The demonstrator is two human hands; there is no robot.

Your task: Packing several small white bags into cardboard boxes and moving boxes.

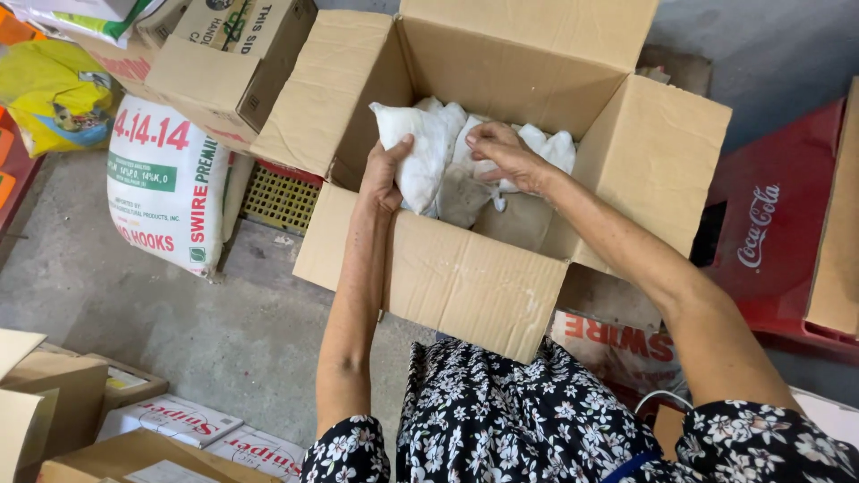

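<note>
We're looking down into an open cardboard box point(447, 277), flaps folded out on all 4 sides. Inside, towards the back wall, lie a few white plastic bags point(537, 148) w/ pale filling; bare box bottom shows in the front right corner.

Our left hand point(385, 174) reaches over the near left rim and grips the biggest white bag point(428, 152), which stands tilted, top end pointing up-left. Fingers wrap its left edge, thumb on the front face, so they're pinching the bag, not spread.

Our right hand point(503, 154) sits just beside it, on the middle of the pile. Fingers curl down, pressed together, knuckles up, bunched on the plastic of the next bag; whether it's truly pinched or only pressed, we can't tell. Both forearms are bare; sleeves and lap show a dark floral print fabric point(501, 420).

Around the box: a white fertiliser sack point(165, 183) w/ red and green print leans at left on the concrete floor point(179, 313). Behind it, a second smaller carton point(228, 58) and a yellow bag point(54, 94). A red plastic crate point(774, 233) stands at right. Flat white and red cartons point(170, 419) lie bottom left, near other brown boxes.
</note>
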